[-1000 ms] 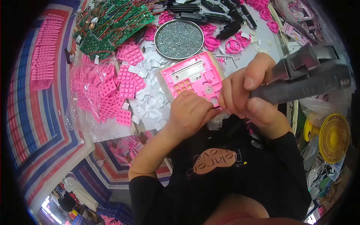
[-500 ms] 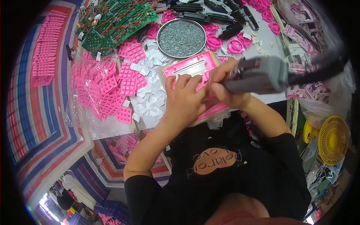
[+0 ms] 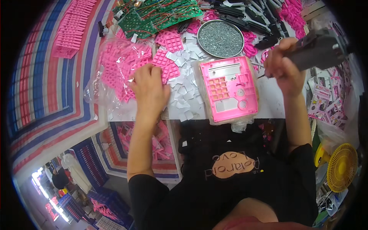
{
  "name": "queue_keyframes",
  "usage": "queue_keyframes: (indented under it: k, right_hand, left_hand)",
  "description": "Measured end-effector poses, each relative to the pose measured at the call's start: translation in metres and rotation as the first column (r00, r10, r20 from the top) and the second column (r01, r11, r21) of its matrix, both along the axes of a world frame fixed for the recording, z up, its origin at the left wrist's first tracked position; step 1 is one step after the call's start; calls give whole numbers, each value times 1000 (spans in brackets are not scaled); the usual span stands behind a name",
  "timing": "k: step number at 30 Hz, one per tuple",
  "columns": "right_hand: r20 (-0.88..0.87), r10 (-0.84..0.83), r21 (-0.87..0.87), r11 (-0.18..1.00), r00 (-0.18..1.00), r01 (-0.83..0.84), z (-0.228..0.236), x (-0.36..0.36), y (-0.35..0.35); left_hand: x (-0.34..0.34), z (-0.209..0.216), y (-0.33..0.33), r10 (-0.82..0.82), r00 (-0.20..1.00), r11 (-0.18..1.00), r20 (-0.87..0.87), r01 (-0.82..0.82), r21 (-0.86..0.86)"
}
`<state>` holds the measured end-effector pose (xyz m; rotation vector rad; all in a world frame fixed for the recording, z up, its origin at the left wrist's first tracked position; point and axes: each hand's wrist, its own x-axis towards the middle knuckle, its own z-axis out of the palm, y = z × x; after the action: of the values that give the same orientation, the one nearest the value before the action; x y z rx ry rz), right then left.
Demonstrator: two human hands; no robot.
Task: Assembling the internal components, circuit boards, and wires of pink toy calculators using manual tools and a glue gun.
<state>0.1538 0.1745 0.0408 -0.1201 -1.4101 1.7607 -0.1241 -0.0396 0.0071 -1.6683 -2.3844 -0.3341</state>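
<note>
My right hand [image 3: 285, 69] is wrapped around a dark grey electric screwdriver [image 3: 316, 51], held up to the right of a pink plastic casing [image 3: 251, 94]. The tool's thin bit points left toward the casing's right edge. The casing lies on the table with its inside up. A pink keypad [image 3: 218, 87] sits in its left part, and there are clear windows above and below it. My left hand [image 3: 150, 90] reaches down over the heap of pink keypads [image 3: 124, 65], its thumb apart from the fingers. Its fingertips are partly hidden against the pile.
A round metal tray of small screws [image 3: 220, 38] stands behind the casing. White paper pieces [image 3: 184, 92] are scattered between heap and casing. Wired green circuit boards [image 3: 165, 17], black strips [image 3: 249, 25] and pink rings [image 3: 293, 17] lie at the back. A yellow fan [image 3: 341, 166] is at right.
Both hands have come off the casing. My left hand has moved left to the keypad heap, while my right hand has lifted the screwdriver up and right. The whole view has shifted.
</note>
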Motion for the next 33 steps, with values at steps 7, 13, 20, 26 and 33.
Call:
queue_keyframes:
  k: [7,13,20,26,33]
  right_hand:
    - [17,-656,689,554,755,466,29,-9,-6]
    - [487,242,-188,967,839,-170,-1,-32,-86]
    - [611,116,569,623,783,-537,7,-6,-51]
    - [770,-56,581,473,636,-662,-13,-65,-24]
    - [602,-243,767,442,761,-465,-21,-64,-16]
  left_hand:
    - [1,10,-21,-50,692,921,720,-247,301]
    - [95,12,-26,-392,-193,885,899,-347,311]
    - [107,2,-54,-280,377,960,883,84,269]
    - [97,-16,-27,-444,684,889,579,258,378]
    - [100,-21,-13,-473,737,880,483,367,302]
